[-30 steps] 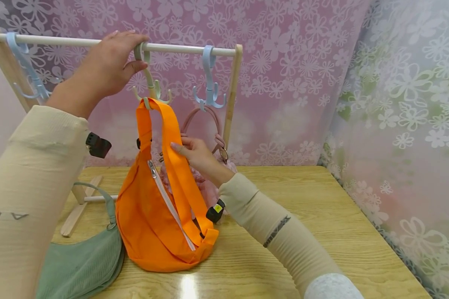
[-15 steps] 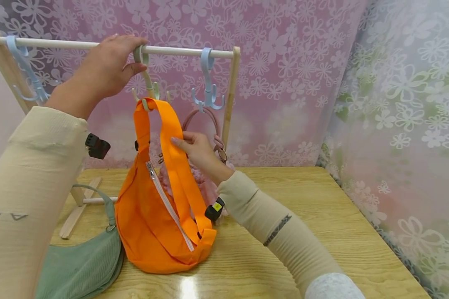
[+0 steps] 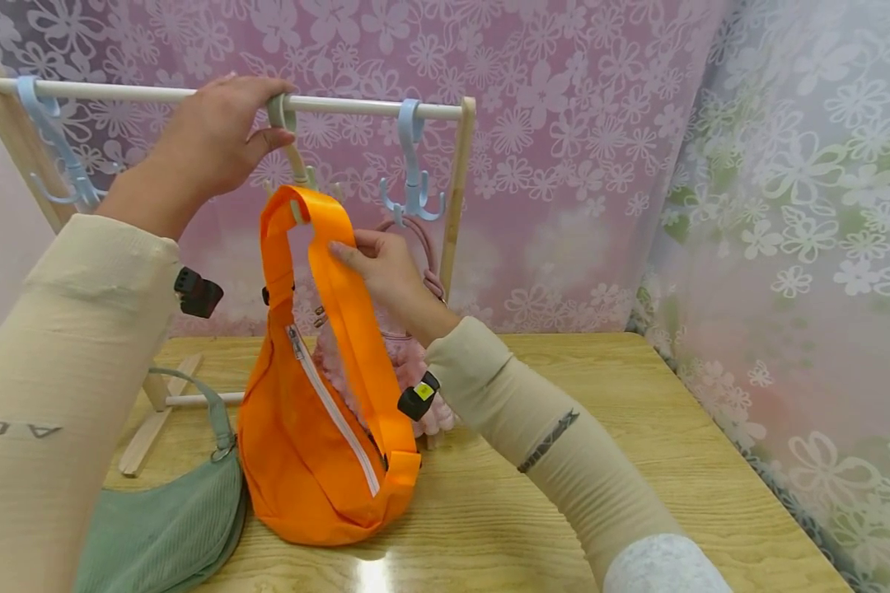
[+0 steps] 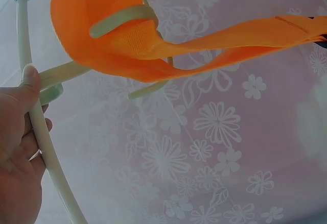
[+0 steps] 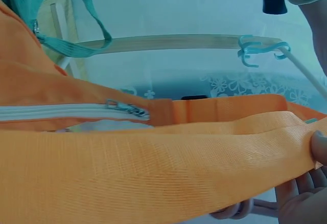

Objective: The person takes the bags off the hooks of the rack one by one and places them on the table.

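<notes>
My left hand (image 3: pixel 211 140) grips the top of a pale green hook hanger (image 3: pixel 280 113) where it hooks over the white rod (image 3: pixel 356 104); in the left wrist view its thumb lies on the hook and its fingers are behind the rod. My right hand (image 3: pixel 393 272) pinches the wide strap (image 3: pixel 344 284) of an orange bag (image 3: pixel 307 461), thumb in front. The strap's loop still surrounds one green prong (image 4: pixel 122 20), with its top raised above that prong. The bag hangs upright, its white zipper (image 5: pixel 66 113) running diagonally; whether its bottom touches the table is unclear.
A pink fluffy bag (image 3: pixel 415 371) hangs from the right blue hook (image 3: pixel 415 185), behind the orange bag. Another blue hook (image 3: pixel 67 156) is at the rod's left end. A green corduroy bag (image 3: pixel 163 519) lies at front left on the wooden table (image 3: pixel 601 428).
My right hand has moved up and slightly left with the strap, lifting its loop higher around the green prong. The bag has swung a little narrower in view. My left hand stays at the rod.
</notes>
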`<state>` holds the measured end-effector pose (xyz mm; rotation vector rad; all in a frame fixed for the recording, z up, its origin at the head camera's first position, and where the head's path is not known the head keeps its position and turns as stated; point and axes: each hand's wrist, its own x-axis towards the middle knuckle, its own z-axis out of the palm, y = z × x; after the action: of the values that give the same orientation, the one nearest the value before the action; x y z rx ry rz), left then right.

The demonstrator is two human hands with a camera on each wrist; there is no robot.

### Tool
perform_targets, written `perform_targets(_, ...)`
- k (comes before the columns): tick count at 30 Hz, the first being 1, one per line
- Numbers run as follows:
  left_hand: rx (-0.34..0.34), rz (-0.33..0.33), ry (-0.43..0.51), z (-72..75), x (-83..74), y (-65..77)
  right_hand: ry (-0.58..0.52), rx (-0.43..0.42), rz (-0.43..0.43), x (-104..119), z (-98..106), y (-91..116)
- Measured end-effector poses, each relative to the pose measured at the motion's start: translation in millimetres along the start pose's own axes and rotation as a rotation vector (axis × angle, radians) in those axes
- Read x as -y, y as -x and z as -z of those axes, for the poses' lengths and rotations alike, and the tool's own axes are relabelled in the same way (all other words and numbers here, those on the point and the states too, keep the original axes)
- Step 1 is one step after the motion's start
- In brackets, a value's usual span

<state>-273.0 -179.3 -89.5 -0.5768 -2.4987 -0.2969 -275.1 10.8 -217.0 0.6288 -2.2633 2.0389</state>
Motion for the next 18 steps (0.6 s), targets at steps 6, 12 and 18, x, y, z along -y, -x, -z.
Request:
perform_targets(6,-0.016,0.006,0.005,0.2,-2.3,0.8,-0.019,-0.009,0.029,17.4,-3.0,-3.8)
perform_targets(12,-0.016,0.018,0.02,0.5,-2.1,-0.2,-0.029,-0.032,0.057,31.5,-5.0,-6.3)
perform_targets(18,-0.014,0.024,0.016,0.7,-2.1,-1.9,-0.019,-0.04,0.048,45.2,-3.4,-8.3)
